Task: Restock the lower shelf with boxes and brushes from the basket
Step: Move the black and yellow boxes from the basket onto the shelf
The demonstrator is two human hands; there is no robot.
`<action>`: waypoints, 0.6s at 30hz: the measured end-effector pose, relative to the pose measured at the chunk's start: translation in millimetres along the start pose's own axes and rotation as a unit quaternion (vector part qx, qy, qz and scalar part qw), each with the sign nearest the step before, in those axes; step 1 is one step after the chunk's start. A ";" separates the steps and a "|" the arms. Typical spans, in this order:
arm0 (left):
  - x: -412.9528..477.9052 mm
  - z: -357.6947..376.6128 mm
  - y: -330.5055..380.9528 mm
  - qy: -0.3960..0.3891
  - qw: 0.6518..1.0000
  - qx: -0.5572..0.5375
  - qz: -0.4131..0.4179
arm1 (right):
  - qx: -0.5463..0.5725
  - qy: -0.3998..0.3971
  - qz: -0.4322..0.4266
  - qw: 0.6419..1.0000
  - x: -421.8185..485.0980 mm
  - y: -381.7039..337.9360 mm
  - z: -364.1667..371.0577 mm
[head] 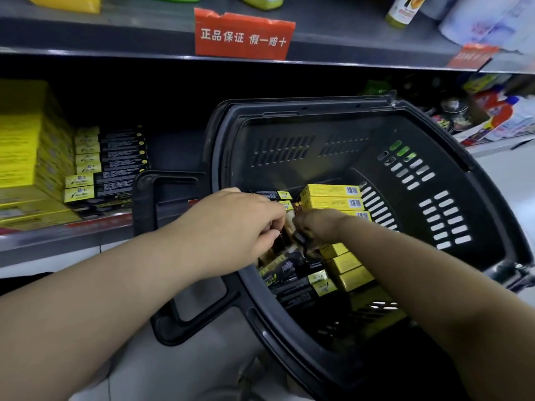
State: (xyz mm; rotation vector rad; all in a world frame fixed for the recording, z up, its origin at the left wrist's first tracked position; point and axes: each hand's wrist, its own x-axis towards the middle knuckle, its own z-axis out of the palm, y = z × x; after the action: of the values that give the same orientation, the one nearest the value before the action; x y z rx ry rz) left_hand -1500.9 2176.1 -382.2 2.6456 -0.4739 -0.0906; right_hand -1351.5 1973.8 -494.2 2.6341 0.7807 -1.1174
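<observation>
Both hands were down inside the black basket [434,175], knuckles up, nearly touching one another. The left hand [231,224] had its fingers curled onto a brown-and-cream item [285,244] (brush or packet, too blurred and too covered to say which). The right hand [317,225] was curled too, fingertips pinching at the same bundle just beside the left; its grip was partly hidden by its own knuckles, and a small dark piece showed under its fingers.

Just beyond the right hand lay stacked yellow boxes [333,198] with barcodes showing; one was half covered by the wrist. Below the hands, toward the wearer, were black-and-yellow long boxes [298,277] and more yellow cartons [347,263], the nearest ones lost under the right forearm and in shadow.

Left of the left hand, beyond the basket's handle [144,198], the lower shelf [58,235] carried a stack of matching black-and-yellow boxes [107,163] and a taller yellow pile [26,140], cut by the frame edge. Its back was dark. Above, a red tag [243,36] hung on the upper shelf edge; the goods on that shelf were cropped.
</observation>
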 end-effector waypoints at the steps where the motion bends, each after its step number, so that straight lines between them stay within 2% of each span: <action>1: 0.4 0.2 0.2 -0.001 1.000 -0.003 -0.001 | 0.018 0.013 0.000 1.000 -6.1 -0.7 -12.2; 3: 2.9 -0.3 1.2 0.004 1.000 -0.023 -0.016 | 0.106 0.053 -0.020 0.993 -24.6 0.1 -43.3; 6: 7.9 -3.0 4.3 0.047 0.991 -0.108 -0.068 | 0.269 0.077 -0.086 0.956 -65.6 -10.4 -74.9; 8: 12.4 -3.9 7.0 0.078 0.975 -0.183 -0.101 | 0.416 0.074 -0.133 0.896 -91.8 -19.9 -79.8; 10: 15.6 -5.6 10.6 0.062 0.937 -0.315 -0.139 | 0.517 0.059 -0.160 0.839 -107.2 -32.3 -80.1; 12: 17.1 -6.4 13.1 0.027 0.879 -0.443 -0.171 | 0.549 0.062 -0.174 0.815 -110.6 -43.6 -79.4; 16: 18.0 -3.9 13.1 0.015 0.839 -0.505 -0.203 | 0.563 0.084 -0.185 0.801 -104.1 -57.2 -79.4; 18: 19.7 -4.7 13.2 0.029 0.803 -0.547 -0.236 | 0.579 0.079 -0.164 0.795 -94.7 -52.0 -74.0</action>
State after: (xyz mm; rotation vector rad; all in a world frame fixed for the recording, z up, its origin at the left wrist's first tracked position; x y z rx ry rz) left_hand -1485.9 2160.2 -371.9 1.5325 0.2525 -0.3235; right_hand -1388.3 2006.2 -372.8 3.6947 0.7172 -1.9660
